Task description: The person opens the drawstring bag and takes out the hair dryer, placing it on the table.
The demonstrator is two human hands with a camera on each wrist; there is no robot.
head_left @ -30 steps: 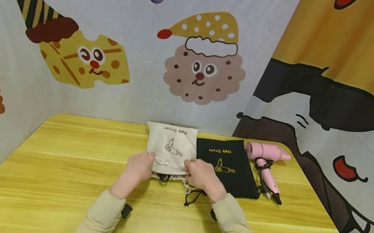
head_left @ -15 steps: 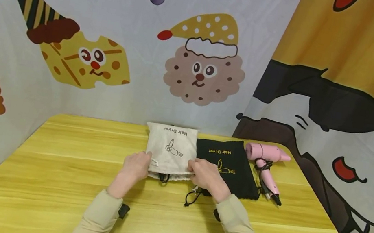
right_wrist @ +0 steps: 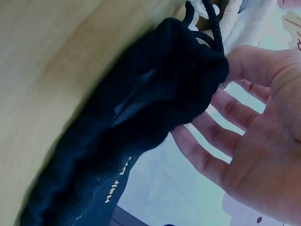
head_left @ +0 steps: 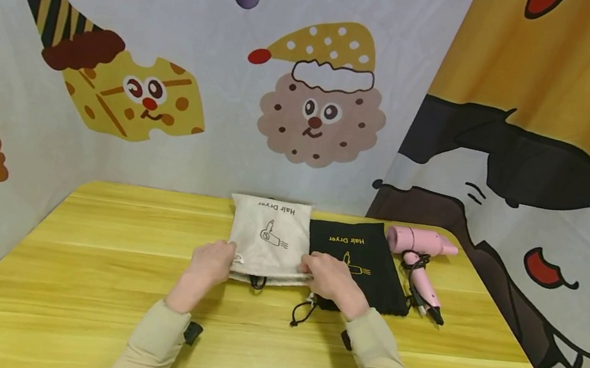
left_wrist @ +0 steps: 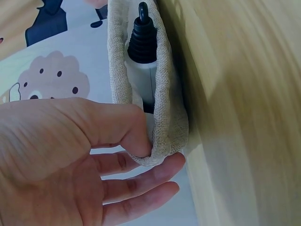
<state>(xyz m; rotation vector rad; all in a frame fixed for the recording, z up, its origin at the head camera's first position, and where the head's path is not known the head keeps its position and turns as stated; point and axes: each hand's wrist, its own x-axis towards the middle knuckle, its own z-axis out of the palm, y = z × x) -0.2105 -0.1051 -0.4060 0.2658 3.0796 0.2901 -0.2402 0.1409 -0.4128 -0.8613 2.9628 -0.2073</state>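
Note:
A cream cloth drawstring bag printed "Hair Dryer" lies flat toward the back of the table. My left hand pinches the left side of its mouth; in the left wrist view the thumb is tucked inside the rim and the other fingers stay outside. Within the opened mouth show a white handle and its black cord sleeve. At the right corner of the mouth, my right hand grips the cloth. That grip is mostly hidden behind the black bag in the right wrist view.
A matching black drawstring bag lies right beside the cream one, its cord loop trailing forward. Farther right is a pink hair dryer with its black cord wrapped round the handle. Cartoon-printed cloth walls border the wooden table.
Both hands have moved apart, left hand leftward and right hand rightward, stretching the cream bag's mouth wider. The black bag and pink hair dryer have stayed put.

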